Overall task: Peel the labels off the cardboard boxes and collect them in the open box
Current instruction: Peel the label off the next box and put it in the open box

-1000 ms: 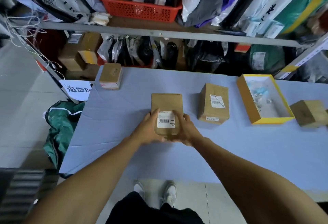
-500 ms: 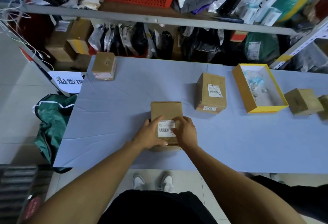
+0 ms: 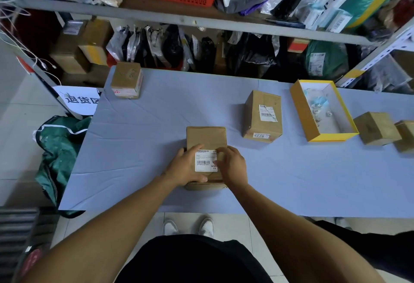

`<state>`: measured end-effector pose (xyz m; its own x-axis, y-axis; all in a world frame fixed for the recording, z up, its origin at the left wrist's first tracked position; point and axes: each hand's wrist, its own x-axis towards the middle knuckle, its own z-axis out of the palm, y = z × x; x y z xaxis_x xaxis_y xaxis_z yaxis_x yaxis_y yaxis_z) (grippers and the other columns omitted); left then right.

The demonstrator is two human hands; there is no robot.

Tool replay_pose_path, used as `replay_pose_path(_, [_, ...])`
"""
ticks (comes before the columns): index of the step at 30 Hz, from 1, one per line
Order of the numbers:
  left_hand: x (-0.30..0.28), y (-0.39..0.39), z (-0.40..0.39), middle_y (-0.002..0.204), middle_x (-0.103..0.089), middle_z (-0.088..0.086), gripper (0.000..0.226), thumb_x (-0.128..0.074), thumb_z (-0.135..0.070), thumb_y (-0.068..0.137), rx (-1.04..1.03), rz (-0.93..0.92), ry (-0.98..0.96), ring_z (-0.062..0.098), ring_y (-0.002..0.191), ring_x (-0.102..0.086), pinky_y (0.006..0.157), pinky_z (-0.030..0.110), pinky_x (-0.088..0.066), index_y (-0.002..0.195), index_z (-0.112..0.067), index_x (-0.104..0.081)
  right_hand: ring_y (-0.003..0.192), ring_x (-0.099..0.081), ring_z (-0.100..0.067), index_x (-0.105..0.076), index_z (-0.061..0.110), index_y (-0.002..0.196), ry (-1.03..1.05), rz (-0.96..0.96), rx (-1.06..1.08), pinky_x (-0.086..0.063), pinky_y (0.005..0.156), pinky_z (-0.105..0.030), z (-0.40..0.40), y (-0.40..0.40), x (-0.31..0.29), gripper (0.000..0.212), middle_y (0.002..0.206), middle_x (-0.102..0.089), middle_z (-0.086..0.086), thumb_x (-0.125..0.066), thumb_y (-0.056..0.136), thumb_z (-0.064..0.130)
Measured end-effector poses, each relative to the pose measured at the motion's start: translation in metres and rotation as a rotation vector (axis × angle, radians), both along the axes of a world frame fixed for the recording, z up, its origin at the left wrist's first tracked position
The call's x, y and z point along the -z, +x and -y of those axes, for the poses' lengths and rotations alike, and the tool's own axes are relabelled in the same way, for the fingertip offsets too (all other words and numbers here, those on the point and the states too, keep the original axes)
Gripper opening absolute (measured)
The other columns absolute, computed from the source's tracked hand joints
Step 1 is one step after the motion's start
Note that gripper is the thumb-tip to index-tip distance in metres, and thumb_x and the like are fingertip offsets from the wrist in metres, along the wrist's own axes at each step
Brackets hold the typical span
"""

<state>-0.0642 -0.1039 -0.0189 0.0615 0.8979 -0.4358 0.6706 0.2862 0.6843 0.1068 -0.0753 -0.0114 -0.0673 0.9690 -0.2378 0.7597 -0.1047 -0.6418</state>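
Left hand [image 3: 183,167] grips the cardboard box [image 3: 206,139] on the table [image 3: 139,148]; right hand [image 3: 233,163] fingers curl at its label [image 3: 205,161]; yellow open box [image 3: 302,112] far right

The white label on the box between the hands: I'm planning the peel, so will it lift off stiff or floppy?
Probably floppy: the label looks like thin paper lying flat on the box. It may tear, being stuck down.
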Motion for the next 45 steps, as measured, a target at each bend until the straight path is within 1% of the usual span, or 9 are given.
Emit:
replay_pose_path(8, [0.0,0.002,0.0,0.131,-0.038,0.007,0.111,-0.091,-0.035,0.059,-0.01,0.003,0.014,0.023,0.12,-0.047,0.103,0.028,-0.039,0.148,-0.042,-0.024,0.109,-0.059,-0.029,-0.065,0.021,0.118,0.006,0.057,-0.02,-0.048,0.087,-0.03,0.001,-0.004,0.004,0.037,0.137,-0.049,-0.007,-0.063,0.083,0.008])
replay_pose_path(14, [-0.001,0.003,-0.001,0.131,-0.038,0.008,0.112,-0.09,-0.035,0.059,-0.003,-0.012,0.003,0.024,0.119,-0.047,0.105,0.03,-0.039,0.149,-0.041,-0.024,0.107,-0.058,-0.033,-0.067,0.021,0.108,-0.018,0.034,-0.006,-0.052,0.087,-0.036,0.002,-0.006,0.008,0.031,0.138,-0.045,-0.008,-0.061,0.083,0.004])
replay_pose_path(19, [-0.001,0.002,0.0,0.132,-0.037,0.006,0.112,-0.09,-0.036,0.059,-0.011,0.002,-0.005,0.023,0.12,-0.046,0.106,0.031,-0.039,0.148,-0.043,-0.023,0.104,-0.06,-0.023,-0.064,0.028,0.115,0.012,-0.02,-0.013,-0.054,0.084,-0.032,0.002,0.001,0.006,0.038,0.134,-0.051,-0.002,-0.063,0.082,0.008])
replay_pose_path(28, [0.005,0.002,-0.001,0.135,-0.036,0.005,0.112,-0.091,-0.034,0.057,-0.026,0.014,0.011,0.023,0.121,-0.047,0.105,0.029,-0.04,0.147,-0.043,-0.026,0.105,-0.06,-0.03,-0.067,0.02,0.115,0.018,0.04,-0.001,-0.054,0.086,-0.037,0.001,-0.004,0.009,0.03,0.139,-0.047,-0.008,-0.055,0.088,0.013])
replay_pose_path(34, [0.005,0.002,-0.001,0.134,-0.035,0.006,0.112,-0.092,-0.032,0.056,-0.032,0.027,0.02,0.023,0.122,-0.047,0.107,0.03,-0.039,0.147,-0.041,-0.028,0.098,-0.059,-0.023,-0.071,0.012,0.103,-0.03,-0.04,0.045,-0.044,0.077,-0.023,-0.007,-0.002,0.004,0.026,0.13,-0.05,-0.009,-0.053,0.085,0.006])
replay_pose_path(37, [0.004,0.002,-0.001,0.134,-0.036,0.006,0.111,-0.091,-0.031,0.058,-0.035,0.038,0.019,0.023,0.122,-0.046,0.106,0.029,-0.038,0.148,-0.04,-0.028,0.097,-0.059,-0.02,-0.073,0.014,0.094,-0.046,-0.101,0.035,-0.051,0.081,-0.028,-0.008,0.001,0.007,0.014,0.128,-0.049,-0.007,-0.061,0.086,0.01])
replay_pose_path(41, [0.005,0.002,0.0,0.133,-0.035,0.005,0.11,-0.091,-0.032,0.058,-0.039,0.04,0.016,0.022,0.122,-0.045,0.105,0.029,-0.038,0.147,-0.043,-0.027,0.093,-0.051,-0.008,-0.067,0.023,0.11,0.01,-0.105,-0.002,-0.043,0.081,-0.018,-0.001,0.005,0.009,0.03,0.131,-0.052,-0.002,-0.062,0.084,0.011])
replay_pose_path(43, [0.005,0.002,0.0,0.134,-0.034,0.006,0.11,-0.09,-0.032,0.058,-0.035,0.042,0.014,0.023,0.122,-0.046,0.106,0.03,-0.038,0.147,-0.044,-0.026,0.087,-0.049,-0.004,-0.069,0.019,0.111,0.043,-0.078,-0.018,-0.04,0.077,-0.012,-0.001,0.005,0.01,0.029,0.131,-0.054,-0.003,-0.061,0.085,0.009])
replay_pose_path(45, [0.005,0.002,0.001,0.133,-0.035,0.007,0.111,-0.091,-0.032,0.057,-0.032,0.036,0.017,0.024,0.121,-0.047,0.106,0.031,-0.039,0.147,-0.044,-0.026,0.086,-0.049,-0.005,-0.071,0.014,0.109,0.052,-0.064,-0.003,-0.044,0.077,-0.014,0.0,0.003,0.009,0.026,0.133,-0.054,-0.005,-0.061,0.085,0.008])
